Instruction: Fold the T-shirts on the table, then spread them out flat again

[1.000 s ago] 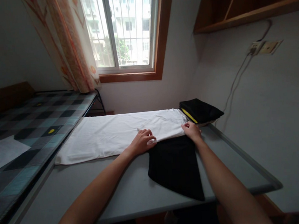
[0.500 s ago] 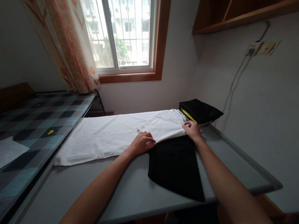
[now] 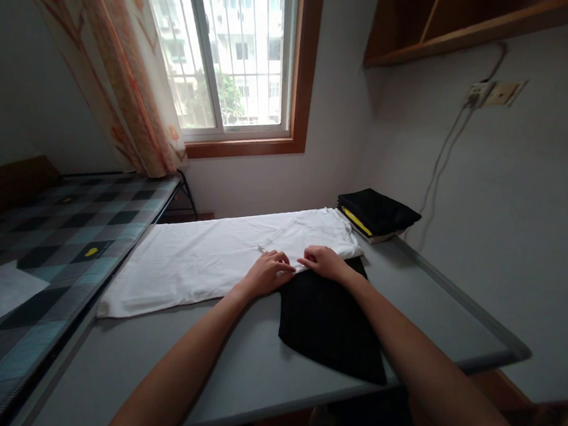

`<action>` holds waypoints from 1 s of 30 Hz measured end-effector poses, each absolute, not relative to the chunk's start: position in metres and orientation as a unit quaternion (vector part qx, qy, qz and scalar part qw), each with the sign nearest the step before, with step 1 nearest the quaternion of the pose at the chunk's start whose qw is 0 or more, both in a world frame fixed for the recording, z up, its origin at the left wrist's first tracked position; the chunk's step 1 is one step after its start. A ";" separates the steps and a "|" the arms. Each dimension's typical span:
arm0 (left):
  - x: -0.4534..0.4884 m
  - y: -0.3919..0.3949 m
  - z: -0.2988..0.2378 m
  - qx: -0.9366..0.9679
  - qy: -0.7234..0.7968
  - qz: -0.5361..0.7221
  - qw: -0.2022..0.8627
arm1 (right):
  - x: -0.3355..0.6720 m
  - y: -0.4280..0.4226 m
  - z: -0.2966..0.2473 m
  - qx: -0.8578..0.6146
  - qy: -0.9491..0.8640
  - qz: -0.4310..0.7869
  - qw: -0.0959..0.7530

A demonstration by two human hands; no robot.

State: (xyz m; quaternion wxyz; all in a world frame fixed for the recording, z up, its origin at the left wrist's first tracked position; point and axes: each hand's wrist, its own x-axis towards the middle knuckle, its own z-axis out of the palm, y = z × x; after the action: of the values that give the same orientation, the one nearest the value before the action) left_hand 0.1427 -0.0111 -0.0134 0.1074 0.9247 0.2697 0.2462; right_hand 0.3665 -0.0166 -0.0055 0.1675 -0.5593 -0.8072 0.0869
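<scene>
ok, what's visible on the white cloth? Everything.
The white cloth looks like thin, soft fabric, lightly wrinkled, lying flat as a long strip across the grey table. Left hand and right hand touch its near edge, fingertips close together. A black piece extends from that edge; whether it's attached is unclear. Its right end lies beside a folded black stack.

A single camera, worn on the person's head, looks forward and down from above the near edge of the desk [image 3: 422, 293]. It sits near: the left hand [image 3: 269, 271] and right hand [image 3: 325, 262] fall mid-frame, while the window [image 3: 243, 56] past the far edge fills the top centre.
</scene>
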 end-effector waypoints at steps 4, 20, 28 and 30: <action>0.143 -0.010 -0.014 0.920 0.269 0.259 0.121 | 0.392 -0.013 -0.002 -0.647 -0.751 0.062 0.114; 0.143 -0.007 -0.019 0.918 0.262 0.273 0.121 | 0.439 -0.012 -0.002 -0.850 -0.508 0.012 0.141; 0.143 -0.008 -0.018 0.916 0.257 0.282 0.123 | 0.465 0.002 -0.013 -0.819 -0.504 0.099 0.256; 0.143 -0.008 -0.018 0.916 0.256 0.283 0.124 | 0.468 0.003 -0.015 -0.813 -0.503 0.102 0.275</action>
State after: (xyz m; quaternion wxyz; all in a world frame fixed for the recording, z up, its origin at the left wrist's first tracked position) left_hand 0.1430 -0.0078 -0.0178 0.1236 0.9162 0.2561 0.2825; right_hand 0.4683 0.0032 -0.0155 0.2752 -0.8129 -0.5030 0.1023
